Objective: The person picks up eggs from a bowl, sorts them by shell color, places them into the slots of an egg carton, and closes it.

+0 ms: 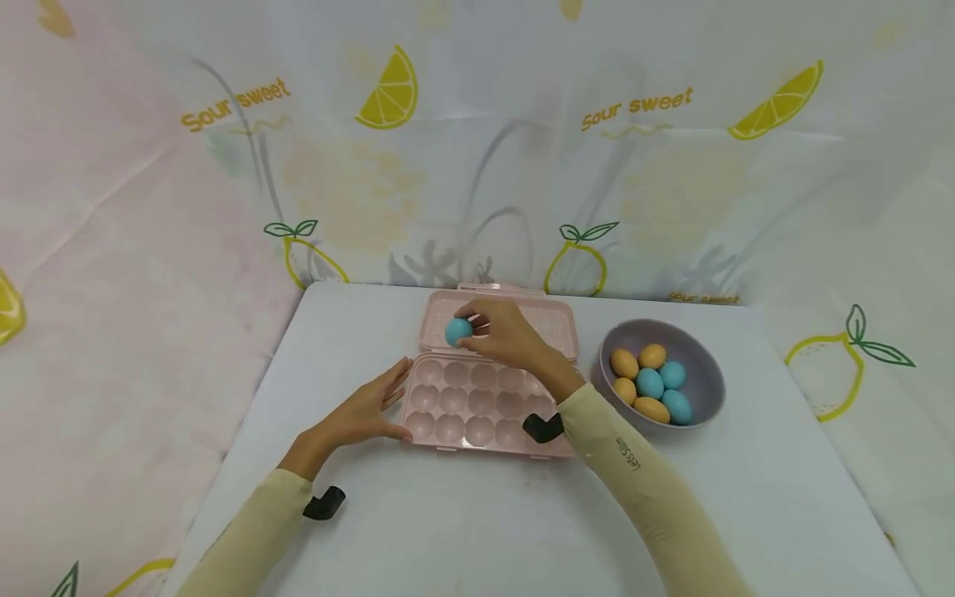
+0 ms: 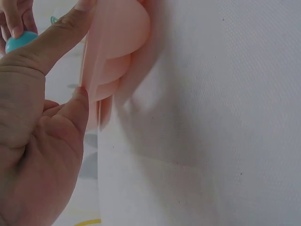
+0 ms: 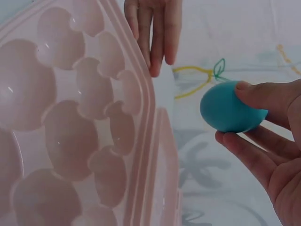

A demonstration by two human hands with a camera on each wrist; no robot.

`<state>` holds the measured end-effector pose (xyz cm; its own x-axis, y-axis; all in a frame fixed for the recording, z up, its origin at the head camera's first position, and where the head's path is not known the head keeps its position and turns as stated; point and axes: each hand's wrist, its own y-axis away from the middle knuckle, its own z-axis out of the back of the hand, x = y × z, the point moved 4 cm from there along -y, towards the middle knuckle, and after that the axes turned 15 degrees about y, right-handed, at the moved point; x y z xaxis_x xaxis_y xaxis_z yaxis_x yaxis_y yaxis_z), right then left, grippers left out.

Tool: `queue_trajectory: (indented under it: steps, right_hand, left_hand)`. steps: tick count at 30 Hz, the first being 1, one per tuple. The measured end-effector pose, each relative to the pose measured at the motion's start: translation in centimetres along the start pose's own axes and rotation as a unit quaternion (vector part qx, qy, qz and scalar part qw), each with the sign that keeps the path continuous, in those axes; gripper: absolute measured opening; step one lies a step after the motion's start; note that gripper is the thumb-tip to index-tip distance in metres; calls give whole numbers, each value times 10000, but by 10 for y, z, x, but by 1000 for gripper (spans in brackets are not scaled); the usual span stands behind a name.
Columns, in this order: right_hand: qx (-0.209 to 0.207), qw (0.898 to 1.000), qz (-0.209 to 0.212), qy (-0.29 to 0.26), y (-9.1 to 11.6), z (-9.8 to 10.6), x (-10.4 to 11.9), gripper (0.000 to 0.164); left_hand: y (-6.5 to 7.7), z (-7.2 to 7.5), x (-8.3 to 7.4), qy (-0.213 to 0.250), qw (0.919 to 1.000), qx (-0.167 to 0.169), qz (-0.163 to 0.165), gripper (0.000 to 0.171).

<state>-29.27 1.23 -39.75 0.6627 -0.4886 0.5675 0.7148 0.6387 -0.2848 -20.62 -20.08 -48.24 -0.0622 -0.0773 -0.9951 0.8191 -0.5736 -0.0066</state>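
Note:
A pink plastic egg tray (image 1: 478, 404) lies with its hinged lid (image 1: 537, 325) folded back behind it. Its visible round hollows (image 3: 70, 136) show bare pink plastic. Between thumb and fingertips, my right hand (image 1: 501, 332) pinches a blue egg (image 1: 458, 332), held over the lid in the head view. The right wrist view shows this egg (image 3: 230, 107) beyond the tray's edge. My left hand (image 1: 366, 412) rests along the tray's left side, fingers extended and spread. Its thumb (image 2: 66, 35) lies against the near left corner. My right forearm hides part of the tray's right end.
Right of the tray stands a grey-purple bowl (image 1: 705, 377) holding several orange-brown eggs (image 1: 623, 362) and a few blue eggs (image 1: 677, 407). The white table (image 1: 462, 522) meets a lemon-print cloth (image 1: 492, 166) at the back.

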Motion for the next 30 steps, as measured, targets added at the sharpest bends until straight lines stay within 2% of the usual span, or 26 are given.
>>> queue_trajectory:
  steps: [6, 12, 19, 22, 30]
  right_hand:
    - [230, 9997, 6, -49, -4, -28, -2, 27]
    - [404, 9989, -218, 102, -3, -50, -8, 30]
    - [494, 9984, -248, 134, -1, -68, -12, 28]
    - [508, 9980, -266, 267, 0, -74, -14, 29]
    - [484, 9981, -323, 214, -2, -85, -15, 28]
  left_hand:
    - [-2, -1, 0, -90, 10000, 15, 5, 112]
    - [-1, -1, -2, -123, 9999, -6, 23, 114]
    - [0, -3, -5, -243, 9997, 5, 60, 113]
    - [1, -4, -5, -305, 9995, 3, 63, 113]
    - [0, -4, -5, -343, 9994, 6, 20, 112]
